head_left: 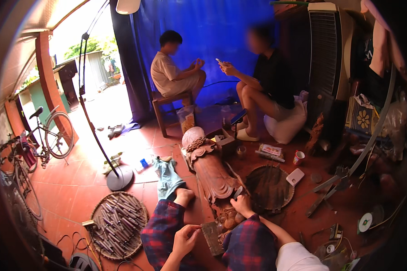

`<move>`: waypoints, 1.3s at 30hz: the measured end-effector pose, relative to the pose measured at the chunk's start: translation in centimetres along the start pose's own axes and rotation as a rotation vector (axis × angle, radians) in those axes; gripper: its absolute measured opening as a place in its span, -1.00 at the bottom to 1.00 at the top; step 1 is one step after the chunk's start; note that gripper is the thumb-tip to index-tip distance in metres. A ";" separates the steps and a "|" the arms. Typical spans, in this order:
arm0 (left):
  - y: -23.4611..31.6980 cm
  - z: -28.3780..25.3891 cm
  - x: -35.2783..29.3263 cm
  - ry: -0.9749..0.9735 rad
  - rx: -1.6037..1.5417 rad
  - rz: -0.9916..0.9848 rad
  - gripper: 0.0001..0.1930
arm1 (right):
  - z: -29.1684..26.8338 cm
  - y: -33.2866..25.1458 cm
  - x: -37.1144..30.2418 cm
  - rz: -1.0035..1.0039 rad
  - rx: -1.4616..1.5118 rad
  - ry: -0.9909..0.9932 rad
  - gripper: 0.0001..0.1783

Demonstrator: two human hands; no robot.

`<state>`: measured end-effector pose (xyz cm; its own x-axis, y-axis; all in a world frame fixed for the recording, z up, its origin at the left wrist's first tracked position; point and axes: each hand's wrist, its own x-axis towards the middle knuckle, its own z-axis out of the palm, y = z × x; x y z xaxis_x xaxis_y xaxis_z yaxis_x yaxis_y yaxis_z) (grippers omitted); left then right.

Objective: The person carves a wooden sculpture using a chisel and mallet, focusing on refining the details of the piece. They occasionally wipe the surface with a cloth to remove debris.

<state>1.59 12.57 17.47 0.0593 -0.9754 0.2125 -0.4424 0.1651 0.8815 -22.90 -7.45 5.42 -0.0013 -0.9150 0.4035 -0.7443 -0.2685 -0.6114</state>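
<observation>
A carved reddish-brown wooden figure (pixel 215 174), with draped folds and a pale rounded top, lies on the floor before me. At its near end my right hand (pixel 243 206) is closed round a small flat grey tool (pixel 238 193), whose kind I cannot make out. Lower down, my left hand (pixel 185 239) has its fingertips pinched together; whatever may be between them is hidden. A worn, flat wooden block (pixel 211 238) lies between my knees, beside that hand. Rounded brown carved forms (pixel 229 222) sit under my right wrist.
Many slim hand tools fill a round basket (pixel 142 208) at left, near a lamp base (pixel 120 179). At right are a dark woven tray (pixel 287 205), a white phone-like object (pixel 295 177) and a paper cup (pixel 298 157). Two people (pixel 169 74) (pixel 271 77) sit beyond.
</observation>
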 end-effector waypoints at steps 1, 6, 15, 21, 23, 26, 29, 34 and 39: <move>1.1 -1.5 -0.2 0.042 0.026 0.054 -0.88 | 0.0 0.5 0.2 0.000 -0.018 0.012 -0.52; 8.8 -9.5 -3.6 0.372 0.188 0.128 -0.90 | 0.3 1.6 0.6 -0.037 -0.112 0.079 -0.55; 11.5 -18.4 -11.5 0.748 0.261 0.169 -0.82 | 0.9 1.3 0.3 0.009 -0.069 0.073 -0.54; 4.3 -20.8 -9.0 0.596 0.021 0.033 -0.77 | 1.0 0.9 -0.2 0.016 -0.008 0.053 -0.55; -2.0 -20.5 -6.5 0.471 -0.005 -0.067 -0.75 | 0.9 0.8 0.1 -0.018 -0.048 0.080 -0.56; -11.8 -14.9 -3.8 0.282 -0.030 -0.322 -0.75 | 1.3 2.0 0.7 -0.045 0.008 0.096 -0.60; -17.6 -9.4 -3.2 0.139 0.034 -0.515 -0.74 | 1.7 1.5 0.3 -0.039 0.022 0.074 -0.58; -20.1 -4.7 -2.5 -0.030 0.143 -0.637 -0.72 | 1.4 1.6 -0.4 -0.034 -0.024 0.028 -0.54; -20.0 -2.7 -0.3 -0.114 0.175 -0.637 -0.71 | 1.1 2.7 0.4 -0.006 -0.024 0.017 -0.55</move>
<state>12.84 9.95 0.86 0.2661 -0.8853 -0.3813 -0.4913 -0.4649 0.7365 -24.16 -8.88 3.24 -0.0084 -0.9080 0.4188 -0.7602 -0.2663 -0.5926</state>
